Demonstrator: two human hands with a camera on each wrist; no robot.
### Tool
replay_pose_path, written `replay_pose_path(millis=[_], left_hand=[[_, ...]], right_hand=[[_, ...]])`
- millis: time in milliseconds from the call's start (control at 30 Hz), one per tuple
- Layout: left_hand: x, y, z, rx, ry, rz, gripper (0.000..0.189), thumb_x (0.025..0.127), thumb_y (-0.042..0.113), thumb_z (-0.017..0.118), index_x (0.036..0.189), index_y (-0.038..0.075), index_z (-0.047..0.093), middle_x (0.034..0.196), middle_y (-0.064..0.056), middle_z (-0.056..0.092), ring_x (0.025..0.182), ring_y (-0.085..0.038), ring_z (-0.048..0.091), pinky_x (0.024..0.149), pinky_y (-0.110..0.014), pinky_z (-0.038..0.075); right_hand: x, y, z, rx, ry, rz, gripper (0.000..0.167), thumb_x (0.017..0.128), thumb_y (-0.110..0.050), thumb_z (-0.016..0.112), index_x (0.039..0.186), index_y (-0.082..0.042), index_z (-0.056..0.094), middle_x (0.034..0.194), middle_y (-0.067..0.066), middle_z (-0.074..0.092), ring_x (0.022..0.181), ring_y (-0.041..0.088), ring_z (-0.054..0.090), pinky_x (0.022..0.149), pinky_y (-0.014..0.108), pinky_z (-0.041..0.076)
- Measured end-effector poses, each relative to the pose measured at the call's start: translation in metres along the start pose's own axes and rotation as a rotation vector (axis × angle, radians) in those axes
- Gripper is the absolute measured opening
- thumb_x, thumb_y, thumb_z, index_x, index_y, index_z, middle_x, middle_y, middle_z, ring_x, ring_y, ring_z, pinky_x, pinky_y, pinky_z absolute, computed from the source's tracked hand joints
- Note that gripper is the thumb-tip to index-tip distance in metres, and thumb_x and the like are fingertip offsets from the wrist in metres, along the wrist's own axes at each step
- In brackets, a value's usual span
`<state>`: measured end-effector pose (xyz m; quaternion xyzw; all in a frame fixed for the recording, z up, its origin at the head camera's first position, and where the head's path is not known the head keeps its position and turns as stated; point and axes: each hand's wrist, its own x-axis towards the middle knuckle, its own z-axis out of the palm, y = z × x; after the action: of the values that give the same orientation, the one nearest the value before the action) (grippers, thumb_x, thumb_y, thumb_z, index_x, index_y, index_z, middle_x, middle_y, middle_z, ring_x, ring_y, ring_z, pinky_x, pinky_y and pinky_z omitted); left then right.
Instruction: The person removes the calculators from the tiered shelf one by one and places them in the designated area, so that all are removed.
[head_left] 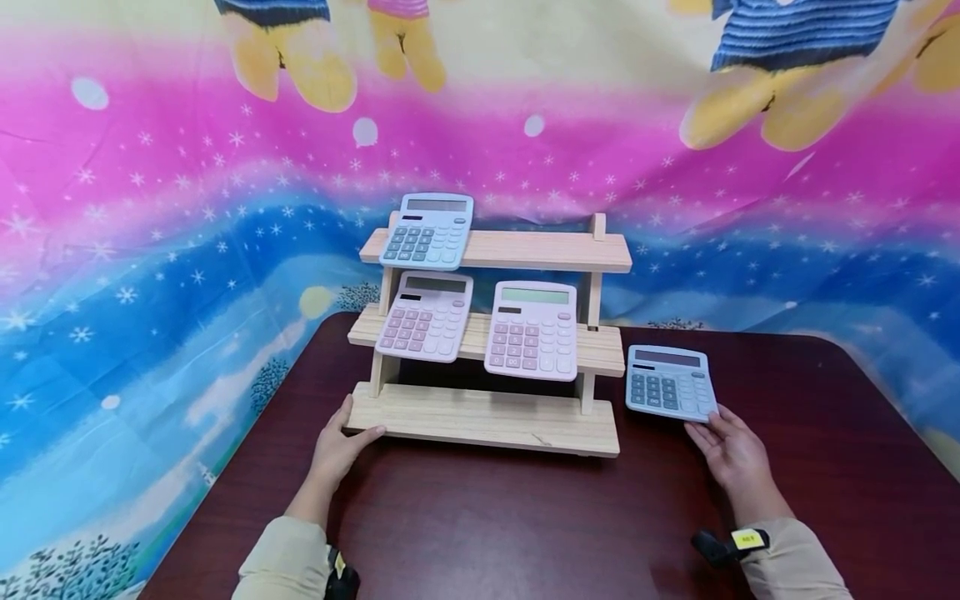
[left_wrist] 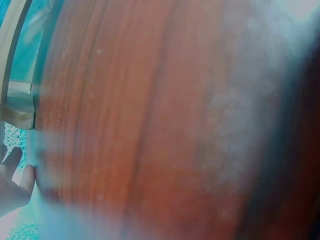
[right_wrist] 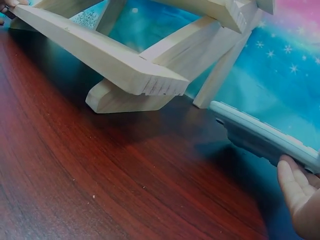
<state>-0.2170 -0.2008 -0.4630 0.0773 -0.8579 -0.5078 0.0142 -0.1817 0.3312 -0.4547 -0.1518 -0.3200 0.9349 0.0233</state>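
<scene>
My right hand (head_left: 735, 454) pinches a blue calculator (head_left: 670, 385) by its lower right corner, fingers beneath it. In the right wrist view the calculator (right_wrist: 265, 135) is raised above the table, seen edge-on. My left hand (head_left: 335, 447) holds the left end of a three-tier wooden display stand (head_left: 480, 419), thumb at the bottom shelf's front edge. On the top shelf, at the left, leans another blue calculator (head_left: 427, 233). Two pink calculators, one at the left (head_left: 426, 318) and one right of centre (head_left: 532, 332), lean on the middle shelf. The bottom shelf carries nothing.
The stand rests on a dark red-brown wooden table (head_left: 495, 525). Behind it hangs a printed cloth backdrop (head_left: 480, 158) with snowflakes and bears, close to the table's far edge. A black strap (head_left: 727, 546) with a yellow tag is on the right wrist.
</scene>
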Motion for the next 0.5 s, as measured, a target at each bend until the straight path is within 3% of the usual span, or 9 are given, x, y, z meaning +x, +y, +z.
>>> replay_pose_path(millis=[333, 500], left_hand=[[0.0000, 0.0004, 0.0000, -0.011, -0.003, -0.012, 0.092, 0.070, 0.030, 0.071, 0.139, 0.007, 0.014, 0.140, -0.019, 0.013, 0.127, -0.030, 0.011, 0.100, -0.043, 0.013], [0.0002, 0.0018, -0.0005, -0.021, -0.009, -0.009, 0.092, 0.070, 0.031, 0.071, 0.139, 0.008, 0.014, 0.141, -0.019, 0.013, 0.127, -0.031, 0.010, 0.100, -0.044, 0.012]], right_hand=[[0.0017, -0.0012, -0.0019, 0.029, 0.027, 0.018, 0.075, 0.085, -0.003, 0.050, 0.140, -0.024, 0.003, 0.083, 0.004, 0.061, 0.079, 0.018, 0.059, 0.078, 0.033, 0.045], [0.0024, -0.0019, -0.0040, 0.011, 0.061, 0.040, 0.074, 0.086, -0.004, 0.048, 0.139, -0.026, 0.001, 0.081, 0.003, 0.059, 0.078, 0.017, 0.059, 0.087, 0.034, 0.039]])
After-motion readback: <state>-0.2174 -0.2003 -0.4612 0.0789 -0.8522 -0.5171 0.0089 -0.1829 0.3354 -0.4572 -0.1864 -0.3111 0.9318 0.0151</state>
